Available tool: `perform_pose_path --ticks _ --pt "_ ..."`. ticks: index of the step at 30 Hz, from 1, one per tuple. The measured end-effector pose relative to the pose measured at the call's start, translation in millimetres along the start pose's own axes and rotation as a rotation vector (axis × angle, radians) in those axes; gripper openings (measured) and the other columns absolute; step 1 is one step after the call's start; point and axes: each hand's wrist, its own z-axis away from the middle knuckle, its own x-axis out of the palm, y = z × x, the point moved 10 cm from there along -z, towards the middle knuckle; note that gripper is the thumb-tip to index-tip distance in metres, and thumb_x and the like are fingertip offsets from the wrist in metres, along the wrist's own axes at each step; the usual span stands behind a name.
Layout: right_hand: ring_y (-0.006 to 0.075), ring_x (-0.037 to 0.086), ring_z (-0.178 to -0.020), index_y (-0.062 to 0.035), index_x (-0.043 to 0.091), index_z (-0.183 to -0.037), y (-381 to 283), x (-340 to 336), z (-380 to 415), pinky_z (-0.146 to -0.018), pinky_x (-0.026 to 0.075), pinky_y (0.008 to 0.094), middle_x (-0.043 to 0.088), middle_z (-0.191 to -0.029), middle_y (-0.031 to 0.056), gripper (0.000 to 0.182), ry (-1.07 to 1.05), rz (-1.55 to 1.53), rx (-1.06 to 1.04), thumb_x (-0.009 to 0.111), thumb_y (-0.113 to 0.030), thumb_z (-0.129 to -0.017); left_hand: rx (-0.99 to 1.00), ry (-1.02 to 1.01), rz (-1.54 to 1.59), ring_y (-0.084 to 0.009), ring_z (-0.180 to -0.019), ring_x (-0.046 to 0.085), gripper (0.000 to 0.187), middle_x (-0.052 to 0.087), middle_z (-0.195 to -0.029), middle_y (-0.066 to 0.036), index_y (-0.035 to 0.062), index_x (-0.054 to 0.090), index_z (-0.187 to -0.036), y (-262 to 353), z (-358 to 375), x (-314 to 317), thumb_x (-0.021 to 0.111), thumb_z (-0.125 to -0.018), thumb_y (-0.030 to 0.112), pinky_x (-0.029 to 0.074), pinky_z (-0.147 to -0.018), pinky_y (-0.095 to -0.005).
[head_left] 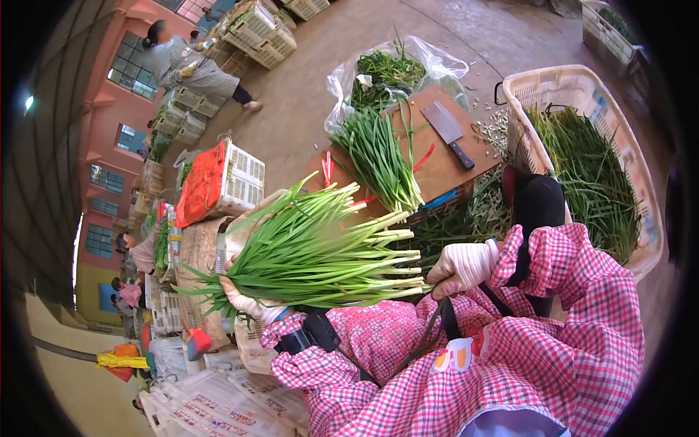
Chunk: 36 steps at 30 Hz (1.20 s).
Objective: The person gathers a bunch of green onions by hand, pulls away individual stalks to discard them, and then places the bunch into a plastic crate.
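A large loose bunch of garlic chives (313, 251) lies across my lap, leaves to the left and pale cut stems to the right. My left hand (251, 302) is wrapped round the leafy end from below, its fingers partly hidden by leaves. My right hand (460, 268), wrapped in white, is closed in a pinch beside the stem ends, with a thin dark leaf (431, 328) hanging below it. In front, a tied bundle of chives (378, 156) rests on a brown board (440, 105), next to a cleaver (448, 131) with a black handle.
To the right stands a pale crate (513, 95) of chives. Loose greens lie in a clear plastic bag (342, 84) beyond the board. Chive trimmings (473, 226) are heaped below it. A red cloth (200, 186) drapes a crate at left. Co-workers (186, 65) and stacked crates stand farther off.
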Motion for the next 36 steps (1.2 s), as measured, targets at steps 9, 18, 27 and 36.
perform_pose_path --ticks 9,18,27,36 --pt "0.0293 0.065 -0.068 -0.0107 0.067 -0.085 106.1 -4.3 101.0 -0.057 0.050 0.0432 0.064 -0.066 0.0083 0.021 -0.277 1.018 0.645 0.053 -0.027 -0.084 0.184 0.397 -0.145 -0.0316 -0.101 0.057 0.042 0.061 -0.112 -0.014 0.0058 0.059 -0.113 56.5 15.5 -40.5 0.054 -0.088 0.040 0.043 -0.091 -0.0489" --pt "0.0293 0.063 -0.064 -0.0111 0.062 -0.081 -22.4 -8.9 12.2 -0.055 0.049 0.0408 0.061 -0.065 0.0085 0.016 0.005 0.797 0.164 0.062 -0.023 -0.072 0.247 0.361 -0.170 -0.0292 -0.092 0.060 0.032 0.064 -0.098 -0.012 0.0057 0.063 -0.096 77.5 22.7 -62.2 0.055 -0.087 0.035 0.048 -0.085 -0.0480" --pt "0.0302 0.063 -0.065 -0.0130 0.062 -0.097 -95.4 3.0 -39.1 -0.056 0.050 0.0397 0.063 -0.069 0.0086 0.030 0.301 0.350 -0.244 0.068 -0.035 -0.077 0.298 0.350 -0.152 -0.0271 -0.087 0.061 0.027 0.063 -0.092 -0.010 0.0059 0.062 -0.091 75.9 34.3 -35.9 0.057 -0.087 0.033 0.050 -0.081 -0.0453" --pt "0.0295 0.062 -0.064 -0.0079 0.051 -0.083 -99.7 0.4 -95.7 -0.053 0.047 0.0428 0.057 -0.064 0.0088 0.032 0.526 0.772 -0.192 0.066 -0.035 -0.078 0.300 0.431 -0.281 -0.0270 -0.093 0.057 0.038 0.061 -0.101 -0.012 0.0049 0.059 -0.102 59.1 44.8 -10.3 0.055 -0.087 0.040 0.045 -0.087 -0.0422"
